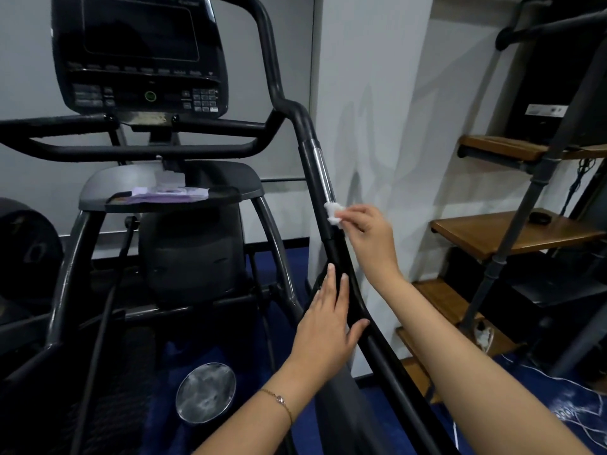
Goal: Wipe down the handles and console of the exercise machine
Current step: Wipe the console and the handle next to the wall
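Observation:
The black exercise machine fills the left and centre, its dark console (139, 54) at the top left. The right handle (320, 178) slopes down towards me, with a silver sensor strip on its upper part. My right hand (369, 233) pinches a small white wipe (333, 213) against the handle just below the silver strip. My left hand (328, 323) rests lower on the same handle, fingers stretched flat along the bar and thumb on the far side.
A pack of wipes (169, 193) lies on the machine's tray (230, 195) under the console. A round metal lid (206, 392) sits low by the blue floor. Wooden steps (512, 229) with black pipe rails stand at the right, against the white wall.

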Demonstrator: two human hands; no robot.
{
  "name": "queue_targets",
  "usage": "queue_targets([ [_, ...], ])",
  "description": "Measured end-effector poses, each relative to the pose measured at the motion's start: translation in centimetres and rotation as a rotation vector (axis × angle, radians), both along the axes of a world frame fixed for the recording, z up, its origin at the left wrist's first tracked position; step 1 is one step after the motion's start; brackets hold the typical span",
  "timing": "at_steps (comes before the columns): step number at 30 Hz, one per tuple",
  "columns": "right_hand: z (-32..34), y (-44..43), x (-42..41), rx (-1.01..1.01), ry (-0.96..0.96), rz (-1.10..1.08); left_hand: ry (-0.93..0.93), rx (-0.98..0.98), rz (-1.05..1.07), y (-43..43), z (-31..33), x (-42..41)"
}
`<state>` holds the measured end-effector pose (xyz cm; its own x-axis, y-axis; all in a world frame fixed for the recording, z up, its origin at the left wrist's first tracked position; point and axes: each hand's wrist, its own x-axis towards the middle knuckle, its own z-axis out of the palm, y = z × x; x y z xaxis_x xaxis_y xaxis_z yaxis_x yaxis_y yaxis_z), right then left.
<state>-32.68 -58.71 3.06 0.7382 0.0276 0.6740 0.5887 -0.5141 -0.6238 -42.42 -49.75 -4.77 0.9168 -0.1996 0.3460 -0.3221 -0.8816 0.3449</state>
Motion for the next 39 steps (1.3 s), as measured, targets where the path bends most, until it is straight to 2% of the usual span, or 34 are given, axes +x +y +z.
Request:
queue_targets([
  [2,0.4,0.4,0.7,-0.262,-0.118,0.011,0.065,-0.027,0.032,0.2,-0.1,1.0],
  [3,0.9,0.5,1.4,-0.332,-0.153,0.005,0.104,-0.072,0.030,0.2,-0.1,1.3],
  [6,3.7,1.8,4.3,-0.407,-0.153,0.021,0.183,-0.304,-0.031,-0.2,-0.5,1.6],
  [9,5.3,3.2,5.4,-0.443,-0.111,0.015,0.125,-0.423,-0.063,-0.7,-0.8,1.9],
  [11,4.4,2.8,4.7,-0.467,-0.149,0.012,0.067,-0.437,-0.047,-0.7,-0.1,2.7],
  [14,3.3,1.4,4.0,-0.578,-0.270,0.079,0.084,-0.427,0.025,-1.0,1.6,3.7],
  [23,12.4,6.1,10.7,-0.738,-0.225,-0.150,0.133,-0.445,-0.009,-1.1,2.7,3.6],
  [26,11.1,6.0,9.8,-0.741,-0.243,-0.148,0.130,-0.427,-0.017,-1.1,2.3,3.8],
  [30,9.0,5.3,8.8,-0.843,-0.369,-0.044,0.120,-0.399,0.015,-1.3,2.0,4.1],
  [35,11.7,7.3,10.4,-0.753,-0.276,-0.176,0.091,-0.407,-0.008,-1.0,1.9,4.0],
  [39,7.9,5.0,7.6,-0.718,-0.306,-0.112,0.154,-0.308,0.033,-0.8,2.2,4.1],
])
